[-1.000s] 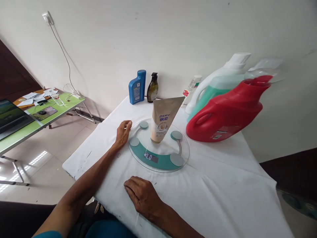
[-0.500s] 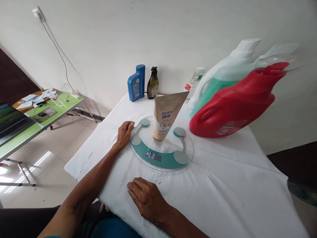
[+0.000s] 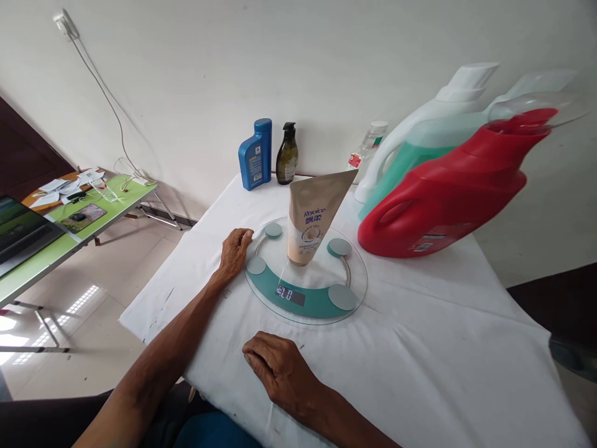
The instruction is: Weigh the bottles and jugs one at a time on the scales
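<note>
While the shampoo tube (image 3: 313, 214) stands on the glass scale (image 3: 305, 297), left hand (image 3: 234, 251) curls against its rim, right hand (image 3: 278, 373) rests loosely curled nearby, empty.

Beige tube (image 3: 311, 218) stands cap-down on round glass scale (image 3: 305, 292), display lit.

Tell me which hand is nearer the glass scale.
Left. The left hand rests at the rim of the scale, fingers at its edge. The right hand lies flat on the cloth in front, apart from it.

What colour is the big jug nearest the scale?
Red jug, clearest in the head view.
</note>
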The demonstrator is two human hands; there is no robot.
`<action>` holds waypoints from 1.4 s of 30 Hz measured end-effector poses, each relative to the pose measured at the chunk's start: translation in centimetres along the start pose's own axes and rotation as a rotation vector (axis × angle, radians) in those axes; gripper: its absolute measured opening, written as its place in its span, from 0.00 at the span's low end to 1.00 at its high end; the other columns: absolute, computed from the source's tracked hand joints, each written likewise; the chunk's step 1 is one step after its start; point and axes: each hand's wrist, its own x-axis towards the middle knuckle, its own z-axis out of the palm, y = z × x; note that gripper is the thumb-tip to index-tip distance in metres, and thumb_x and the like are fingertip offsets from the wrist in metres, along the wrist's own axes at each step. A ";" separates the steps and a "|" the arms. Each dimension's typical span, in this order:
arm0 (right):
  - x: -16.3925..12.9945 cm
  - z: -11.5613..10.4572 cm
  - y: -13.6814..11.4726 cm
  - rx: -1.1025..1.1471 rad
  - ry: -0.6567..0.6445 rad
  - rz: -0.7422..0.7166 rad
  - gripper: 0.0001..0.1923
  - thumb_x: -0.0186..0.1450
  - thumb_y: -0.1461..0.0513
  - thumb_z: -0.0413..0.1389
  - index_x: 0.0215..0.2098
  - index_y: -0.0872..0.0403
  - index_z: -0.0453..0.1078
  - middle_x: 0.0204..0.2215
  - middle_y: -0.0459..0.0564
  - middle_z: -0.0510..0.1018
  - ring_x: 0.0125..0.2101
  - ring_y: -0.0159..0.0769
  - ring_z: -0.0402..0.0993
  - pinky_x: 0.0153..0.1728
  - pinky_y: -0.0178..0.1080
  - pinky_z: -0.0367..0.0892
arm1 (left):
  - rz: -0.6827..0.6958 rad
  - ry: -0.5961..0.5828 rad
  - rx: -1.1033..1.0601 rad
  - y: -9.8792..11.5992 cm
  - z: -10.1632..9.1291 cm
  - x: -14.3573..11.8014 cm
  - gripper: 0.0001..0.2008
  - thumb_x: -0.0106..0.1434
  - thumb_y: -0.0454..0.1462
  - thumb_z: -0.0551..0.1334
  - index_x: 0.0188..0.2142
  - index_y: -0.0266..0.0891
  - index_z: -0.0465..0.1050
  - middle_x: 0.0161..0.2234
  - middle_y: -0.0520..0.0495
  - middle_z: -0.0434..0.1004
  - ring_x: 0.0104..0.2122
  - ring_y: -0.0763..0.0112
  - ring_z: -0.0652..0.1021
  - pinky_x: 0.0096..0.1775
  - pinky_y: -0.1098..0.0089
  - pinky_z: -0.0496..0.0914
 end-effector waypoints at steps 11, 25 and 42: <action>0.1 -0.1 -0.2 -0.030 0.016 -0.027 0.12 0.75 0.66 0.50 0.35 0.52 0.70 0.28 0.45 0.75 0.26 0.32 0.69 0.29 0.34 0.63 | -0.008 -0.002 -0.017 0.5 -0.1 -0.1 0.21 0.75 0.52 0.53 0.43 0.42 0.78 0.44 0.42 0.82 0.42 0.61 0.83 0.49 0.60 0.74; 0.1 -0.1 -0.2 -0.059 0.002 -0.022 0.14 0.78 0.64 0.48 0.35 0.52 0.70 0.28 0.46 0.75 0.27 0.32 0.69 0.29 0.35 0.63 | -0.014 -0.001 -0.020 0.7 -0.1 -0.1 0.19 0.75 0.51 0.55 0.42 0.42 0.78 0.44 0.43 0.83 0.41 0.62 0.83 0.48 0.62 0.75; 0.0 -0.1 -0.3 -0.050 0.000 -0.016 0.14 0.78 0.64 0.48 0.35 0.51 0.70 0.28 0.46 0.75 0.26 0.32 0.69 0.29 0.35 0.64 | -0.011 -0.005 -0.014 0.7 -0.1 -0.1 0.20 0.74 0.52 0.56 0.43 0.42 0.79 0.45 0.43 0.83 0.41 0.62 0.83 0.47 0.62 0.75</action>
